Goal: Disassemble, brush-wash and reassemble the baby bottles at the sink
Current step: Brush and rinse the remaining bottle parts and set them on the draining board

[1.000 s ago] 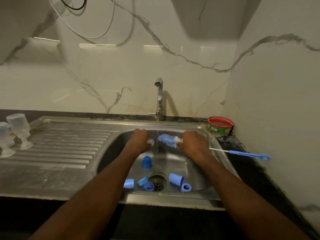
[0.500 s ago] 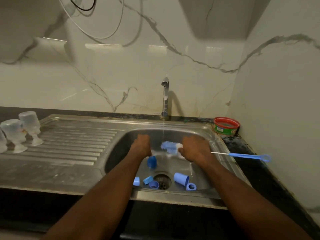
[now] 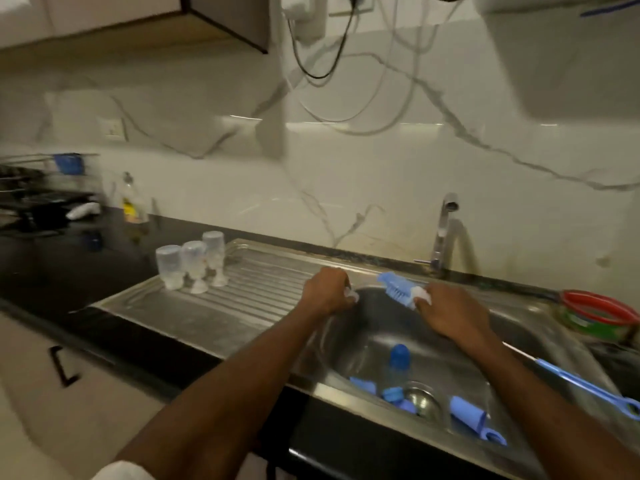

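Left hand [image 3: 327, 287] pinched a small clear teat [image 3: 350, 293] over the sink [image 3: 363, 327] left rim, likely heading to the draining bottles [image 3: 188, 266]; right hand [image 3: 450, 315] gripped the brush [image 3: 398, 289] above the sink.

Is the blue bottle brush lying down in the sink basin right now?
No, the blue bottle brush is held up above the sink by the right hand.
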A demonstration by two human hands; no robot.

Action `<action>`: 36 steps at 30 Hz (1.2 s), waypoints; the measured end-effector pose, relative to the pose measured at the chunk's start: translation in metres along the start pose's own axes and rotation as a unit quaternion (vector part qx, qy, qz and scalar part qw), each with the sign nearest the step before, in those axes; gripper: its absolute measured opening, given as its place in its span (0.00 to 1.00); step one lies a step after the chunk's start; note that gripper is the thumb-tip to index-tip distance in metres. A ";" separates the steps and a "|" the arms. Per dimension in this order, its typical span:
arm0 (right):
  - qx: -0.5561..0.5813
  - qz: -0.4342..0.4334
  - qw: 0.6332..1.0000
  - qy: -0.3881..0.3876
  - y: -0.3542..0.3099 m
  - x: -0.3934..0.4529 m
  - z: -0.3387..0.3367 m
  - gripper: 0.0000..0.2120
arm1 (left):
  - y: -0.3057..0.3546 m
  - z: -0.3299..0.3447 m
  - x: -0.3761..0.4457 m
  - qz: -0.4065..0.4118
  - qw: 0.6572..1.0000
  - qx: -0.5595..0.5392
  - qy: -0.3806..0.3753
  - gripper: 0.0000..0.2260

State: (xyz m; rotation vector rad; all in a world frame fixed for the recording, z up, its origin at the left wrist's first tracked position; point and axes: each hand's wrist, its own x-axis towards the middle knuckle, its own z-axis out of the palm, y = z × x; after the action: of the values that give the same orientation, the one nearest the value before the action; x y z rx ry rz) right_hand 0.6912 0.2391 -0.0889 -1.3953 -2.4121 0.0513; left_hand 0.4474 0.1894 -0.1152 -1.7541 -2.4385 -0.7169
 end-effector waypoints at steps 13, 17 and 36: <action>0.120 -0.081 0.987 -0.077 -0.227 0.086 0.045 0.26 | -0.195 -0.113 0.040 -0.107 0.976 0.183 0.044 0.13; 0.111 -0.091 0.988 -0.057 -0.265 0.106 0.070 0.21 | -0.222 -0.111 0.051 -0.125 0.970 0.205 0.027 0.12; 0.110 -0.065 0.991 -0.041 -0.245 0.113 0.089 0.17 | -0.214 -0.092 0.054 -0.090 0.957 0.274 0.029 0.18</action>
State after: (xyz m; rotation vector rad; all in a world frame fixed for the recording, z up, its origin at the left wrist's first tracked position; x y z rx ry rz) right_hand 0.4079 0.2212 -0.0899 -1.1577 -2.4699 0.3361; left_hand 0.2131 0.1476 -0.0888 -1.2934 -2.4531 -0.0706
